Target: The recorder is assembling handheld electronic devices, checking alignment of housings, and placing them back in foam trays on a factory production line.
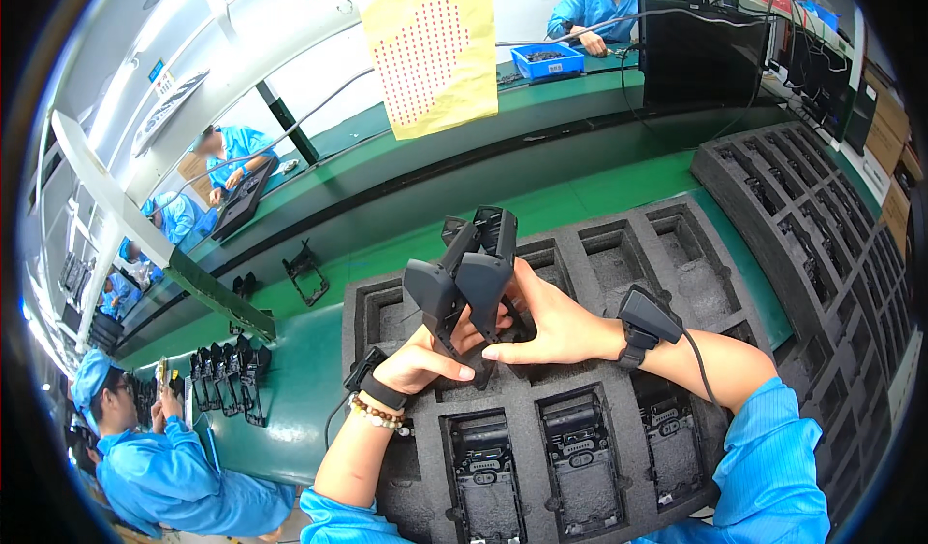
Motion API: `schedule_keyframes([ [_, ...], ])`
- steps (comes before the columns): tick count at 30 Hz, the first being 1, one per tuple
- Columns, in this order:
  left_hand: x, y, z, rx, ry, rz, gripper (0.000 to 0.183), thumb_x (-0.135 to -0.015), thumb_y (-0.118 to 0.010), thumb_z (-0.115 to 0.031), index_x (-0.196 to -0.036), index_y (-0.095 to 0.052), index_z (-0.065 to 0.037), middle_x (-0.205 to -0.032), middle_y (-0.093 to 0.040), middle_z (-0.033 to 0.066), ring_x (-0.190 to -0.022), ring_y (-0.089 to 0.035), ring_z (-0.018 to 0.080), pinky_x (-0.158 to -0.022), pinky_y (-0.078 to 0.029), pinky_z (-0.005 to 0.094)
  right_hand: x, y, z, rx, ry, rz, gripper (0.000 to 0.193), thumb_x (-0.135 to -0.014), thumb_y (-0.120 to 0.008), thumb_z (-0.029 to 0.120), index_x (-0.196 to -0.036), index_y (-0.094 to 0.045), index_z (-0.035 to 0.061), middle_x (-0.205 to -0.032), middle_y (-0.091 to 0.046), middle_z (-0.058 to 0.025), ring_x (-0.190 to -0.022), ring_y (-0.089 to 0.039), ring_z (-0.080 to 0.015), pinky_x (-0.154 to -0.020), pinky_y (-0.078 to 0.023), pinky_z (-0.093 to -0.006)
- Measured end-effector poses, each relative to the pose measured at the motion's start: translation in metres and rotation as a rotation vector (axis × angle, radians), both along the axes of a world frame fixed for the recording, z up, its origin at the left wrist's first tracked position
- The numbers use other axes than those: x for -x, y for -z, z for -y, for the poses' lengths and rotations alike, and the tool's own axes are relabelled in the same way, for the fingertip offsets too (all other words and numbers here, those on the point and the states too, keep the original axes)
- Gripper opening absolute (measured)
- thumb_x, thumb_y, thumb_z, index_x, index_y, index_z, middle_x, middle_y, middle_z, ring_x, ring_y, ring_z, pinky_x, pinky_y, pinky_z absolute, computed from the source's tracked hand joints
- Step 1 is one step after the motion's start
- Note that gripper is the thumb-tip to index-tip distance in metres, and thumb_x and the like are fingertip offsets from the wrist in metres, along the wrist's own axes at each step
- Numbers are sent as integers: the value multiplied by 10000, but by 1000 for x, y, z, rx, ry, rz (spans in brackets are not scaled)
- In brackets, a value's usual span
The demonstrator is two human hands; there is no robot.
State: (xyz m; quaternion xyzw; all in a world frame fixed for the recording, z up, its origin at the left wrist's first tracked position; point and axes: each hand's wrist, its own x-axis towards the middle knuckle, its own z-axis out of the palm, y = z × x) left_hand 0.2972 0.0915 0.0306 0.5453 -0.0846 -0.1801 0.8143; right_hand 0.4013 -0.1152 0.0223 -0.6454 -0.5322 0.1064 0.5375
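Two black plastic device housings [432, 291] with angled heads stand side by side, held up above a grey foam tray [621, 389]. My left hand [430, 358] is closed round the lower part of the left one, thumb pointing right. From the right, my right hand [553, 324] grips the other housing [489, 272], its fingers partly hidden behind it. Both thumbs nearly meet at the bottom of the pair. In the tray's near row lie open black frames [583, 462], one per compartment. Several far compartments [609, 254] show bare foam.
More foam trays [812, 206] with black parts are stacked at the right. On the green bench [295, 389] at left stand several black frames [230, 380], and one lies farther back [305, 273]. A co-worker [155, 447] sits at left; a monitor [701, 56] and blue bin [547, 61] are beyond.
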Motion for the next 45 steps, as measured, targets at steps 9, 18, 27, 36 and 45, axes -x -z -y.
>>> schedule_keyframes([
  [9,1,1,0,-3,-13,-4,962,-579,-696,116,-1461,-349,-52,-1439,-430,113,-1388,-358,272,-1184,-218,394,1,-3,1,28,-9,-29,1099,-746,-807,370,-1499,-90,11,-1306,-473,-255,-1078,-575,-326,-917,-488,-405],
  [18,0,0,2,-1,-4,9,928,-607,-687,103,-1459,-352,-49,-1434,-435,92,-1383,-368,264,-1162,-254,383,0,-1,1,4,6,9,999,-755,-809,363,-1437,-168,12,-1219,-520,-212,-1099,-586,-332,-910,-508,-439],
  [27,-2,-1,2,-5,-6,2,919,-609,-693,94,-1454,-361,-49,-1426,-441,93,-1377,-375,260,-1160,-257,380,-2,2,1,7,11,-6,1099,-736,-812,366,-1492,-98,9,-1298,-481,-251,-1064,-586,-324,-904,-498,-410],
  [36,-4,2,2,-12,-10,7,897,-618,-723,94,-1436,-381,-45,-1411,-458,89,-1378,-377,247,-1174,-246,375,-1,3,-2,-46,1,-67,1047,-729,-821,318,-1472,-149,13,-1172,-507,-152,-926,-576,-209,-818,-529,-342],
  [45,-2,2,2,-14,-30,-10,932,-613,-729,103,-1452,-358,-62,-1422,-445,84,-1369,-384,241,-1159,-266,365,-2,2,-2,-49,-8,-83,1029,-735,-824,319,-1464,-166,9,-1173,-502,-140,-897,-556,-178,-808,-530,-326],
])
